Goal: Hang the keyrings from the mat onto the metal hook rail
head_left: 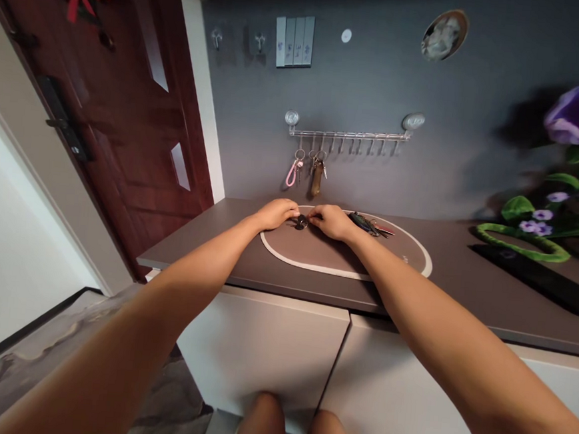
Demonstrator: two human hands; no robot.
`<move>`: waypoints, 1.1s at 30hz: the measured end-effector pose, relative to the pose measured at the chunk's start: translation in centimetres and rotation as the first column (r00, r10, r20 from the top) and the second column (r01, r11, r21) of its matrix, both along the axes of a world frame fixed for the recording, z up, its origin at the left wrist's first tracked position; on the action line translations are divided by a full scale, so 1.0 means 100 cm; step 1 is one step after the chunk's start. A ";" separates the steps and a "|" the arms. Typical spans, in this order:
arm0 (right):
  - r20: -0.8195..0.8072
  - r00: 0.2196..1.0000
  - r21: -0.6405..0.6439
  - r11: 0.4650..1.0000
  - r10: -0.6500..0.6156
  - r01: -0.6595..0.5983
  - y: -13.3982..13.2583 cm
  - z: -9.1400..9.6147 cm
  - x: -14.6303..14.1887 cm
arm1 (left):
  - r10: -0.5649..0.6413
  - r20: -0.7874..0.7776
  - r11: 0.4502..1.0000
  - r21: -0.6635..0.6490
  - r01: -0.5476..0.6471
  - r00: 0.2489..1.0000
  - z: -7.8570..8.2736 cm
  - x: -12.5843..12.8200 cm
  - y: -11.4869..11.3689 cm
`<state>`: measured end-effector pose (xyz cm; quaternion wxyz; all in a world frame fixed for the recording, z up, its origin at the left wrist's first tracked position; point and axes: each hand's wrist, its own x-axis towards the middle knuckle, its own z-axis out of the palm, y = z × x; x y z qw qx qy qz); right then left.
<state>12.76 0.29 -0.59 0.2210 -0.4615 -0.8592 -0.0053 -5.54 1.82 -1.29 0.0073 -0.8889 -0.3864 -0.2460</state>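
Both my hands rest on an oval brown mat with a white rim, on top of a cabinet. My left hand is curled, its fingertips pinched on a small dark key bunch lying on the mat. My right hand is curled too, fingers touching the same bunch from the right. Another bunch of keys with dark and red parts lies on the mat just right of my right hand.
A metal hook rail on the grey wall holds a pink key strap and a brown key fob. A dark red door stands at left. Purple flowers and a black tray sit at right.
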 end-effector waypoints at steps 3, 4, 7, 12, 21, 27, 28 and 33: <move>-0.006 1.000 0.011 1.000 0.001 -0.001 0.000 0.000 -0.001 | 0.053 0.043 0.999 0.005 -0.053 0.998 0.003 0.001 -0.004; -0.013 1.000 0.019 1.000 -0.003 0.003 0.000 0.000 -0.001 | 0.064 0.059 0.998 0.007 -0.065 0.996 0.004 0.001 -0.004; -0.061 0.998 0.032 0.999 -0.013 0.015 0.000 -0.001 -0.001 | 0.089 0.096 0.995 0.044 -0.093 0.991 0.006 0.003 -0.006; -0.169 0.986 0.049 0.999 -0.006 0.014 -0.001 0.001 -0.003 | 0.129 0.143 0.983 0.115 -0.146 0.981 0.009 0.005 -0.008; -0.288 0.958 0.097 0.995 0.001 0.028 -0.006 0.003 -0.005 | 0.098 0.238 0.987 0.103 -0.126 0.966 0.013 0.008 -0.014; -0.301 0.953 0.096 0.995 -0.006 0.036 -0.005 0.002 -0.005 | 0.085 0.243 0.990 0.093 -0.110 0.966 0.013 0.009 -0.015; -0.300 0.954 0.099 0.994 -0.008 0.039 -0.004 0.001 -0.005 | 0.082 0.246 0.990 0.091 -0.108 0.966 0.013 0.009 -0.015; -0.315 0.949 0.135 0.988 -0.026 0.072 -0.002 0.002 -0.003 | 0.072 0.287 0.991 0.085 -0.100 0.955 0.013 0.009 -0.015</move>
